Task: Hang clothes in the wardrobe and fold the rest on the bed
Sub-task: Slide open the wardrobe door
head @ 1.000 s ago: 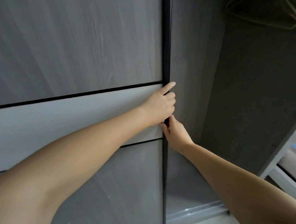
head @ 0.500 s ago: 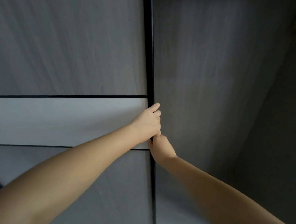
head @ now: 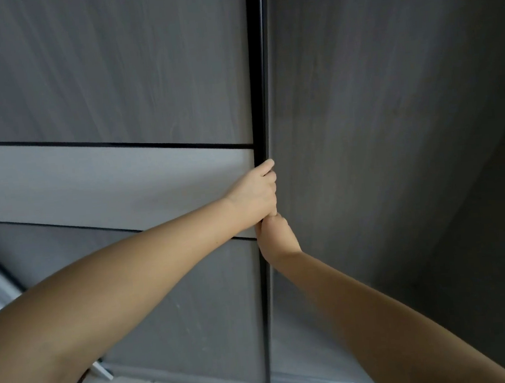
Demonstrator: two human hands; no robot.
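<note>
— Where do we have the wardrobe door [head: 105, 82]?

— It fills the left and centre of the frame, its long black edge strip [head: 254, 83] running top to bottom, leaning slightly. Flat grey wood-grain panels, a paler band across the middle, thin black lines between.

— And our hands?

— Our left hand [head: 256, 195] curls its fingers round that edge at centre frame. Our right hand [head: 276, 238] grips the same edge just below, touching the left. Right of the frame is the dark wardrobe interior [head: 428, 174].
</note>
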